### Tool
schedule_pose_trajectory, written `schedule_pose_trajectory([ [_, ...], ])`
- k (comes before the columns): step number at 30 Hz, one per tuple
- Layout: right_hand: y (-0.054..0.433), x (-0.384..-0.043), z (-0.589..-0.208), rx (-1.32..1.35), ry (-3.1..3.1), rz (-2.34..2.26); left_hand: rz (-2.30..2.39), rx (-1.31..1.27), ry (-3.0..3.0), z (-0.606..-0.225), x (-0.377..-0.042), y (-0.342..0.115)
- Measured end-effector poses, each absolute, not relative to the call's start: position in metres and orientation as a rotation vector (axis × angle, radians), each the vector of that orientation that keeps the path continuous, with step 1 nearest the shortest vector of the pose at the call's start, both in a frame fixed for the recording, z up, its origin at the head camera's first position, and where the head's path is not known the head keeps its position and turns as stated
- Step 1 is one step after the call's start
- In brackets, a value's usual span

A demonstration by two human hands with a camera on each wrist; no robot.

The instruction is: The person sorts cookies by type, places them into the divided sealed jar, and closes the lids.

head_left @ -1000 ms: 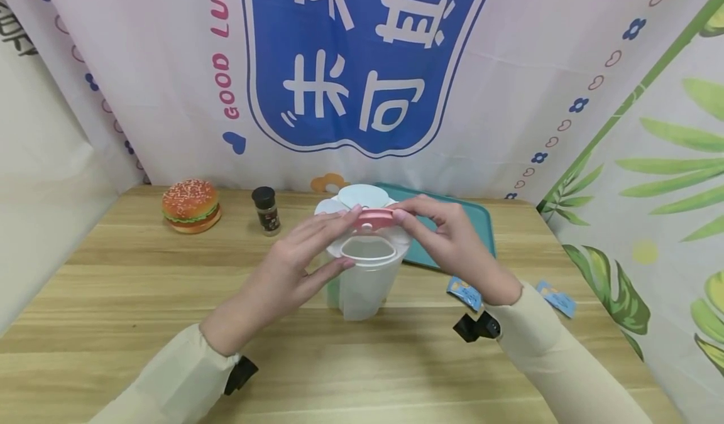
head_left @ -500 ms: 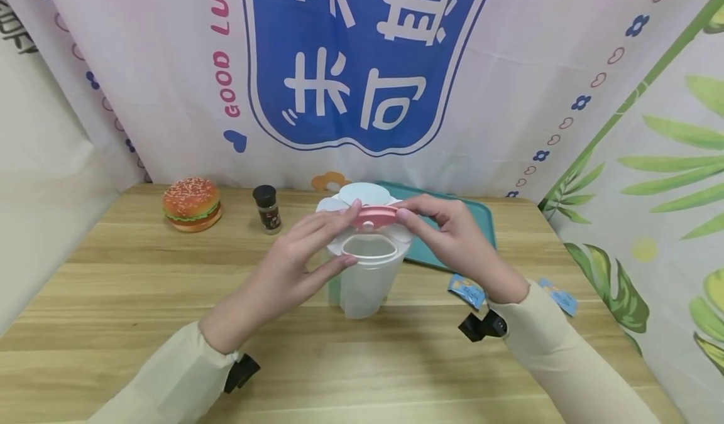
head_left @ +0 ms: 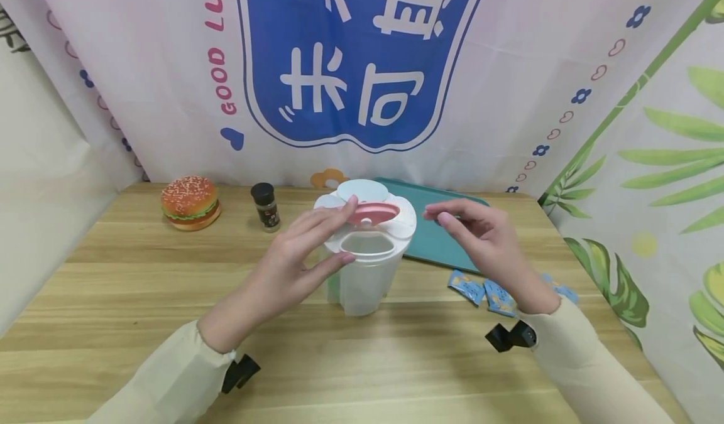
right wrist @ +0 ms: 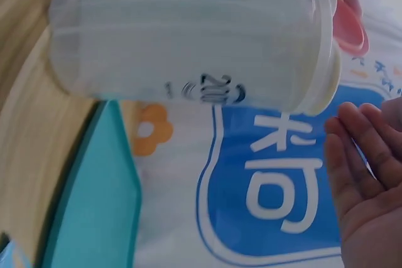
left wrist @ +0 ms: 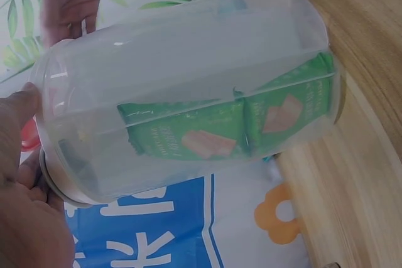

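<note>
A clear plastic food storage container (head_left: 367, 286) stands upright on the table, its white lid (head_left: 403, 225) bearing several flaps. One flap, the pink one (head_left: 373, 214), is raised, and the opening before it shows. My left hand (head_left: 291, 254) holds the lid's left side, thumb at the front rim and fingers by the pink flap. Through the wall in the left wrist view, green snack packets (left wrist: 188, 133) show in the container. My right hand (head_left: 481, 235) is in the air to the right of the lid, apart from it, fingers loosely bent and holding nothing.
Behind and right of the container lies a teal tray (head_left: 447, 248). Several blue packets (head_left: 466, 287) lie at the right. A toy hamburger (head_left: 191, 203) and a black-capped spice jar (head_left: 265, 207) stand at the back left, before a printed curtain (head_left: 181, 85).
My right hand has let go of the pink flap and moved to the right, uncovering the lid's right side. The left hand stays in place, and the flap is still raised.
</note>
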State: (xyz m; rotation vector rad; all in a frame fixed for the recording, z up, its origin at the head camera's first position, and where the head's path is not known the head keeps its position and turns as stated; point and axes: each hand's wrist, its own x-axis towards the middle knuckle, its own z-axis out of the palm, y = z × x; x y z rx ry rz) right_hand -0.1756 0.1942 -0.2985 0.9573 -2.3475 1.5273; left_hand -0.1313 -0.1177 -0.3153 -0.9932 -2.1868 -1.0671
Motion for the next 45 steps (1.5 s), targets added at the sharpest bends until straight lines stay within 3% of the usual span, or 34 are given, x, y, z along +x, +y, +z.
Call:
schedule_pose_trajectory([
  [19, 0.263, -0.166, -0.381, 0.683, -3.036, 0.584, -1.044, -1.003, -2.233, -0.313, -0.132, -0.115],
  [33, 0.264, -0.171, -0.399, 0.829, -2.997, 0.549, -1.076, -0.97, -2.218, -0.314, -0.129, -0.116],
  [45, 0.26, -0.169, -0.395, 0.794, -3.123, 0.482, -1.088, -0.957, -2.231, -0.313, -0.128, -0.115],
])
